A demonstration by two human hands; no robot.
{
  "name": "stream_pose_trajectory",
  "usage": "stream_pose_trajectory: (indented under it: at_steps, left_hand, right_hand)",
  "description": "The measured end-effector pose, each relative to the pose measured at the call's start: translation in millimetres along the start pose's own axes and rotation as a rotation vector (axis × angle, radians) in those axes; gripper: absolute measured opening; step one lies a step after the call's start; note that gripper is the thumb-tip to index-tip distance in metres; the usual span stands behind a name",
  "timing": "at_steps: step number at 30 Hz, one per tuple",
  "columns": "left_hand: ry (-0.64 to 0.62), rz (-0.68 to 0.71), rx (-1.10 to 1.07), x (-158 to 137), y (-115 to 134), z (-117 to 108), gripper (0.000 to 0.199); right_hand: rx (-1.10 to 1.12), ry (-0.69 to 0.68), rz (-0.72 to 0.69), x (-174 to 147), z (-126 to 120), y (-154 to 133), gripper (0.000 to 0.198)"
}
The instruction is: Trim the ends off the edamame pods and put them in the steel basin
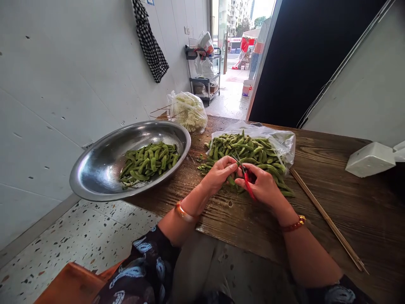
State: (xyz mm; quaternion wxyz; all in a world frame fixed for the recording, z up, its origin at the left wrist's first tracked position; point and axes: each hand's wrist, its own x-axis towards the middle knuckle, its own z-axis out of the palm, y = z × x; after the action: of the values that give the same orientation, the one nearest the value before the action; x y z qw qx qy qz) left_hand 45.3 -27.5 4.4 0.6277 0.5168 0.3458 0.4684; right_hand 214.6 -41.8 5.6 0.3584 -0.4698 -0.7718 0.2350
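My right hand [261,183] is closed round a pair of red-handled scissors [249,185], whose blades point up and left toward my other hand. Fingers pinched, my left hand [221,172] holds a green edamame pod [230,180] close to the blades. Just beyond both hands lies a heap of edamame pods [247,147], spilling from a clear plastic bag [284,141] onto the wooden table [228,223]. To the left, a wide steel basin [91,169] carries a smaller pile of pods [150,162].
A plastic bag of pale cauliflower-like vegetable [190,112] stands at the table's far edge. Thin wooden skewers [329,221] lie to the right, with a white box [370,158] beyond. A cart [205,78] stands by the open doorway. The basin overhangs the table's left edge.
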Motion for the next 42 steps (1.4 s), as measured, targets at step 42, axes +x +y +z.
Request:
stream_pose_trajectory:
  at_steps: [42]
  left_hand:
    - [0.031,-0.062,1.245,0,4,-16,0.019]
  right_hand:
    - [0.348,0.145,0.220,5,-7,14,0.049]
